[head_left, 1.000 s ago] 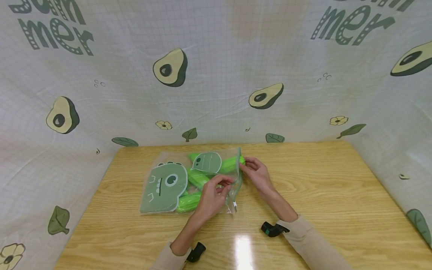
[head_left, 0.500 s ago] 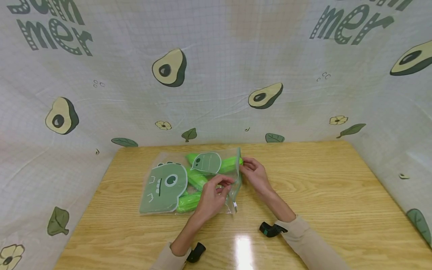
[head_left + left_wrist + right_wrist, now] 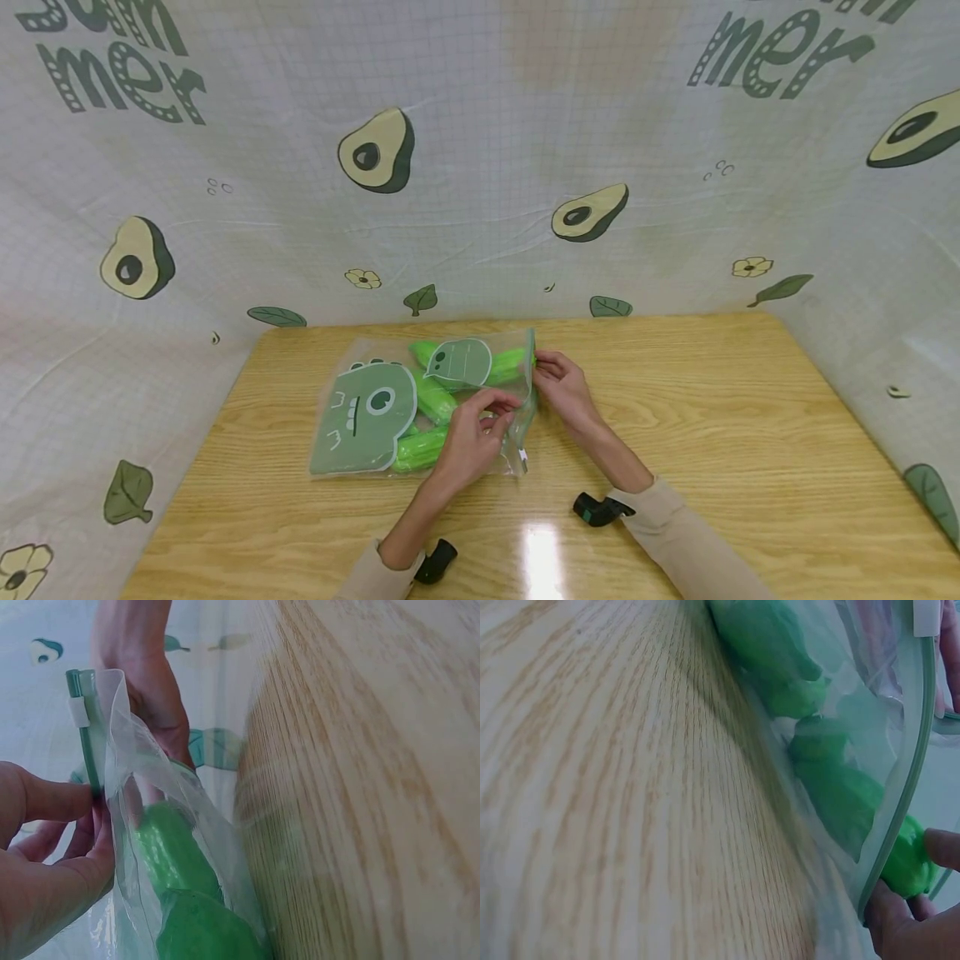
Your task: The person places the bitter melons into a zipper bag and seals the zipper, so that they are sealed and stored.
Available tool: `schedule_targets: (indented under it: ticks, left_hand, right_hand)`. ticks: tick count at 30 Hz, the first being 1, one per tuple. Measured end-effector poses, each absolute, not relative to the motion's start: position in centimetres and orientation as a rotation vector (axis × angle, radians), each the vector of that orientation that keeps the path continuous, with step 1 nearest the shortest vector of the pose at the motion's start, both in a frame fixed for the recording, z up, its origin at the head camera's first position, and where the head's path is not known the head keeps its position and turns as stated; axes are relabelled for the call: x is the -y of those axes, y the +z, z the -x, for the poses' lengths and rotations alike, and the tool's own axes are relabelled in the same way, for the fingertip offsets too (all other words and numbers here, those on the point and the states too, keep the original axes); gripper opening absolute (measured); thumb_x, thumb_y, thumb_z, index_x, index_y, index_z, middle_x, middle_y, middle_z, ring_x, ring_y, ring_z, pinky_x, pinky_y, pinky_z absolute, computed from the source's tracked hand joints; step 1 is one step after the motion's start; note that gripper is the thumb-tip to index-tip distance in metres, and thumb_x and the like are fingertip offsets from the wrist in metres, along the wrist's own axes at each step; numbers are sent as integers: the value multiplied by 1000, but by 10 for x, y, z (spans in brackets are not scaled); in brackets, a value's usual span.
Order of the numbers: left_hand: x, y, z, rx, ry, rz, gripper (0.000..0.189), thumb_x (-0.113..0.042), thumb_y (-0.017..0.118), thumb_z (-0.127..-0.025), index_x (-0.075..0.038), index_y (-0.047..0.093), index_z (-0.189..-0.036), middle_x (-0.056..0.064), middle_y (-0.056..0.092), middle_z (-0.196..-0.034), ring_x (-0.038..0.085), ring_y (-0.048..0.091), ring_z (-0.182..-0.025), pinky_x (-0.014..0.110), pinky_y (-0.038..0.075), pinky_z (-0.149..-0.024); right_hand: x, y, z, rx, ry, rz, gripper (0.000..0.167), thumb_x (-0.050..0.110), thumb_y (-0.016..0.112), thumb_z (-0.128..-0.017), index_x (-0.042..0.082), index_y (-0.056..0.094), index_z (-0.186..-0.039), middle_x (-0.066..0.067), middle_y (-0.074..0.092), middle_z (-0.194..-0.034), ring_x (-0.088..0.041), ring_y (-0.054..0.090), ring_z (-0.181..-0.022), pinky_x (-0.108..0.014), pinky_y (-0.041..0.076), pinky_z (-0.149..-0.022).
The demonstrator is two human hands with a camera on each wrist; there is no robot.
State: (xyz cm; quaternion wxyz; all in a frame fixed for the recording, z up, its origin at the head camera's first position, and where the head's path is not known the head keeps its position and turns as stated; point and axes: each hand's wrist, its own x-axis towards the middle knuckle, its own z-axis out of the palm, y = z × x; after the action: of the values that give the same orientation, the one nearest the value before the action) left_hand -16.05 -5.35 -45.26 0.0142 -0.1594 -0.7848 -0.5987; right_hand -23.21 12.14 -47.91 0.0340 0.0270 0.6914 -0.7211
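A clear zip bag with green monster prints lies on the table, its mouth facing right. Inside it are several bright green, ribbed, cucumber-shaped vegetables, one slanting through the middle and another near the front. My left hand pinches the mouth's near edge between thumb and fingers, below the white slider in the left wrist view. At the far part of the mouth, my right hand holds the end of one green vegetable between thumb and fingers; most of that vegetable is within the bag.
The wooden table extends to the right of the bag and in front of it. Behind and at both sides hangs a pale cloth printed with avocados and leaves. Each wrist wears a small black camera.
My right hand has moved slightly left, pushing the green vegetable further into the bag. The middle vegetable has shifted a little left. My left hand keeps its pinch on the bag's edge.
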Motion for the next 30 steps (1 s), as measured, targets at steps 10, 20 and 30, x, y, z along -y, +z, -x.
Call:
schedule_targets:
  ticks: [10, 20, 30]
  left_hand:
    - [54, -454, 161, 2438, -1863, 508, 20, 8, 61, -96, -3, 72, -110, 9, 70, -107, 24, 65, -99, 33, 59, -86]
    - [54, -455, 162, 2441, -1855, 516, 21, 8, 62, -96, -4, 72, -109, 9, 70, -106, 23, 65, -99, 34, 59, -85]
    - [56, -454, 162, 2430, -1863, 548, 19, 9, 62, -96, -3, 72, -108, 10, 70, -105, 23, 66, -99, 32, 59, -84]
  right_hand:
    - [-120, -479, 231, -2139, -2200, -70, 45, 9, 66, -100, -8, 52, -139, -28, 56, -138, -33, 55, -128, -15, 49, -92]
    - [-116, -479, 232, -2146, -2188, -54, 43, 12, 72, -97, -5, 57, -133, -24, 61, -134, -27, 58, -122, -17, 51, -90]
    - [-111, -480, 231, -2164, -2187, -64, 40, 12, 72, -96, -5, 58, -130, -23, 63, -129, -24, 60, -116, -17, 51, -88]
